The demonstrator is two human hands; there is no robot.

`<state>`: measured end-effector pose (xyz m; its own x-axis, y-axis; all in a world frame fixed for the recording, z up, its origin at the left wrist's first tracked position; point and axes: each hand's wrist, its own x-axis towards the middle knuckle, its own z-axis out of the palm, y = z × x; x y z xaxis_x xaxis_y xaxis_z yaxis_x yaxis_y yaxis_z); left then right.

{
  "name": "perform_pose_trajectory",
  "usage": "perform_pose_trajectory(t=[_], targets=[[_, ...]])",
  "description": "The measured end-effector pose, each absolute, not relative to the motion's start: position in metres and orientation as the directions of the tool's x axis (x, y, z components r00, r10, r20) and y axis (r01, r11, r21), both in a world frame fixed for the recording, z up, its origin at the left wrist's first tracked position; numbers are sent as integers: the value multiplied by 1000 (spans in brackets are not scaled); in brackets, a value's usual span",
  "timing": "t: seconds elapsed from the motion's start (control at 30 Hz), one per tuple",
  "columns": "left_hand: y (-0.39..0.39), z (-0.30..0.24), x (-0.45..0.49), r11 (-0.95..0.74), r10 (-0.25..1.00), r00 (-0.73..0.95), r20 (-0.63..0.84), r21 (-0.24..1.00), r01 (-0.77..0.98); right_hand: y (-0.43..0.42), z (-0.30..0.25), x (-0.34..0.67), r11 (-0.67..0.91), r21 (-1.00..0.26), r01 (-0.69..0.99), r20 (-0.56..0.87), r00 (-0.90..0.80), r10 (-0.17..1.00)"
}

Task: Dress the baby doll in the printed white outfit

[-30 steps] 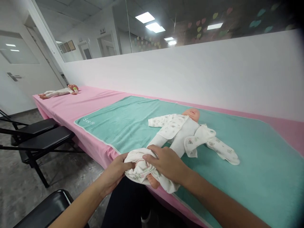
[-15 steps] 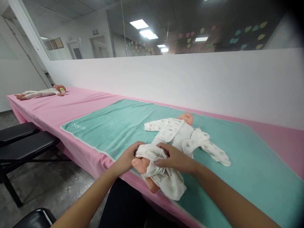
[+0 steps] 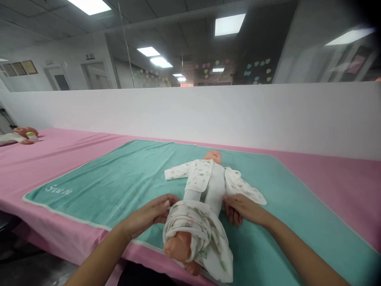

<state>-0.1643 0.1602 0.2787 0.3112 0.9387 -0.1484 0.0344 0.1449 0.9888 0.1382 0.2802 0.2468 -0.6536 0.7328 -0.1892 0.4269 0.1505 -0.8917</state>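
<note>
A baby doll (image 3: 208,178) lies on its back on a teal towel (image 3: 125,178), head toward the white wall. Its printed white jacket hangs open at the chest. White printed trousers (image 3: 199,234) are bunched around its legs, and one bare foot (image 3: 178,248) sticks out toward me. My left hand (image 3: 150,212) grips the trousers' waistband on the left side. On the right side, my right hand (image 3: 241,208) holds the waistband with fingers curled.
The towel lies on a long table covered in pink cloth (image 3: 327,178), against a white wall with glass above. A second dressed doll (image 3: 20,135) lies at the table's far left end.
My view has swung right. Both hands have pulled the bunched trousers up the doll's legs and moved apart to either side; a foot now pokes out.
</note>
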Motion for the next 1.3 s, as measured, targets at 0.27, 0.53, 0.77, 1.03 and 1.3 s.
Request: perform_pose_trajectory(t=[0.27, 0.53, 0.77, 1.03, 1.3], targets=[[191, 275, -101, 190, 979, 102, -174, 965, -181, 268, 229, 117, -69, -995, 74, -99, -567, 818], [178, 266, -46, 174, 981, -7, -195, 891, -418, 278, 243, 142, 13, -1000, 4, 11, -425, 905], [215, 227, -75, 15, 958, -279, 62, 964, 267, 295, 235, 160, 24, -946, 324, -186, -600, 778], [277, 232, -85, -283, 833, -66, 550, 525, 803, 340, 221, 194, 175, -748, 640, 220, -10, 976], [297, 211, -104, -132, 829, -404, 387, 837, 532, 350, 194, 185, 225, -802, 554, 92, -258, 962]])
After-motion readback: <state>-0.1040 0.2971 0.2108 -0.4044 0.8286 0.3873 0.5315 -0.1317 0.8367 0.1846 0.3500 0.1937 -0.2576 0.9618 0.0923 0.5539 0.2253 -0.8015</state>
